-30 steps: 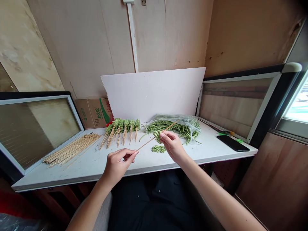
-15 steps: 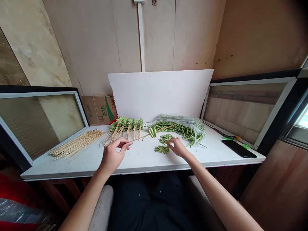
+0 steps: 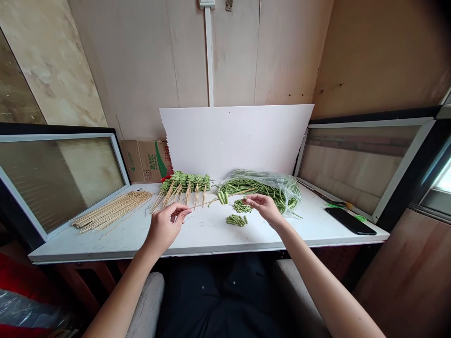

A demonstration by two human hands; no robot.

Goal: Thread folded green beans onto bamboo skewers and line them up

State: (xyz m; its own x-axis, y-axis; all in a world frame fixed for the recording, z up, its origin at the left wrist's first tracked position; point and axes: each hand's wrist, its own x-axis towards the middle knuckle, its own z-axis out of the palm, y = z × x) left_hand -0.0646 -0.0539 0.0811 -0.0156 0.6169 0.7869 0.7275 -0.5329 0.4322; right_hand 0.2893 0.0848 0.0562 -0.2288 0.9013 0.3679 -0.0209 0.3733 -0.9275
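My left hand (image 3: 169,223) is closed on the end of a bamboo skewer (image 3: 202,203), held level above the table. Several cut green bean pieces (image 3: 222,197) sit side by side, threaded across the skewer near its far end. My right hand (image 3: 263,206) is raised to the right of them, its thumb and fingers pinched on what looks like a short green bean piece, mostly hidden by the fingertips. Beneath and left of that hand lie two small piles of cut bean pieces, a farther pile (image 3: 241,205) and a nearer pile (image 3: 237,220).
Finished bean skewers (image 3: 186,180) are stacked at the back left. Loose bamboo skewers (image 3: 112,210) lie farther left. Long green beans in a clear plastic bag (image 3: 262,183) rest at the back. A black phone (image 3: 350,220) and scissors (image 3: 334,203) are at the right. A white board (image 3: 236,141) stands behind.
My right hand has lifted from the nearer pile of bean pieces and moved slightly up and right, fingers pinched. My left hand keeps holding the skewer in nearly the same place.
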